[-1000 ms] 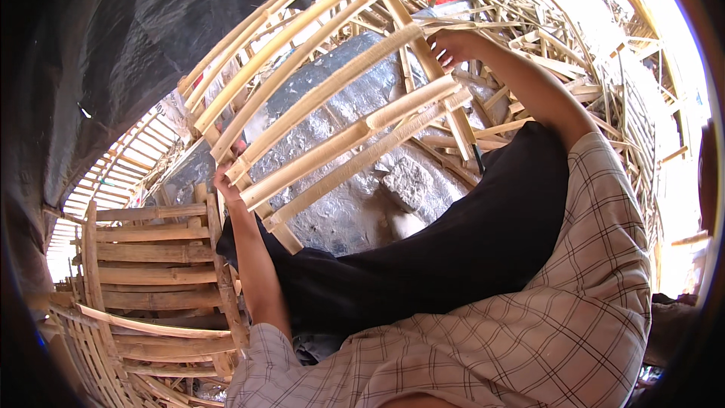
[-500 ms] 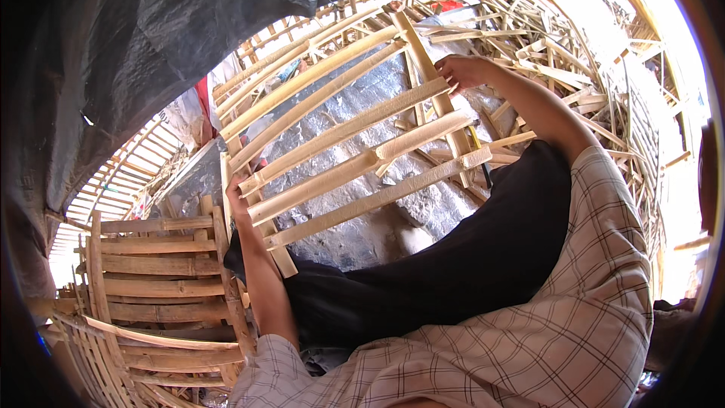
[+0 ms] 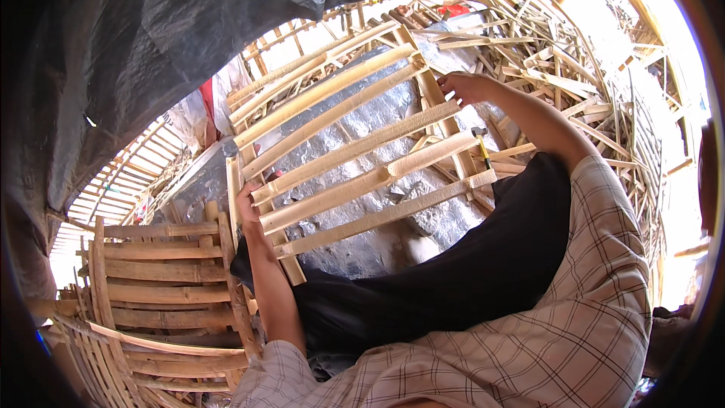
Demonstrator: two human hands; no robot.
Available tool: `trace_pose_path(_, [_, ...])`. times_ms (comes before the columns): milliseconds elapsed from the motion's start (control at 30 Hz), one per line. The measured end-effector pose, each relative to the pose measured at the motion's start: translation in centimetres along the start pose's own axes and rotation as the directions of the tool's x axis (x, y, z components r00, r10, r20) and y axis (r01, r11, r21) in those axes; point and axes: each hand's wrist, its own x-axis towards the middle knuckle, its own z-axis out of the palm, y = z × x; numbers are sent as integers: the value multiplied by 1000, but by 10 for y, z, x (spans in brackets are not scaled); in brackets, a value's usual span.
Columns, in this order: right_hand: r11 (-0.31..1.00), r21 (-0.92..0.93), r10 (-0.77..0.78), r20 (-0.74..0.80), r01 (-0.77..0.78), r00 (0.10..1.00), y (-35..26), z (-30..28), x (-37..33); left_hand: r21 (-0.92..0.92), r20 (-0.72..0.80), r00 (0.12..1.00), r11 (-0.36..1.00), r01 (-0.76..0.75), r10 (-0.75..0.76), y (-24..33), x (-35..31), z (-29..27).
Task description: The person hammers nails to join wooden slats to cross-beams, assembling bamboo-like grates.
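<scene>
A slatted bamboo frame (image 3: 355,142) tilts across in front of me, its pale split slats fixed to two side rails. My left hand (image 3: 248,202) is closed round its left rail, with the thumb side up. At the far right rail, my right hand (image 3: 464,89) has its fingers bent against the outer edge, gripping it. Beside the right rail, close to my knee, is a hammer-like tool (image 3: 485,154) with a yellow and black handle, partly hidden by the slats. My dark-clothed legs (image 3: 430,272) lie under the near side of the frame.
Another slatted bamboo piece (image 3: 168,295) stands at my lower left. Loose bamboo strips (image 3: 540,60) are heaped at the far right. A grey plastic sheet (image 3: 340,117) covers the ground below the frame, and a dark tarp (image 3: 189,15) hangs at upper left.
The bamboo frame and both hands have shifted slightly down and to the right in view. More of the hammer-like tool shows beside the right rail. Both hands keep their hold.
</scene>
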Motion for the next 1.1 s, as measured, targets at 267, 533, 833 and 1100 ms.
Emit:
trace_pose_path(267, [996, -73, 58, -32, -60, 998, 1, 8, -10, -51, 17, 999, 998, -33, 34, -11, 13, 5])
trace_pose_path(533, [752, -553, -399, 52, 359, 916, 61, -15, 32, 87, -8, 1000, 996, 30, -29, -23, 33, -26])
trace_pose_path(833, [817, -517, -342, -76, 256, 937, 49, 83, 17, 397, -332, 908, 835, 381, -256, 18, -12, -6])
trace_pose_path(1100, [991, -121, 9, -317, -49, 948, 115, 107, -20, 769, -156, 987, 631, 104, 27, 1, -16, 33])
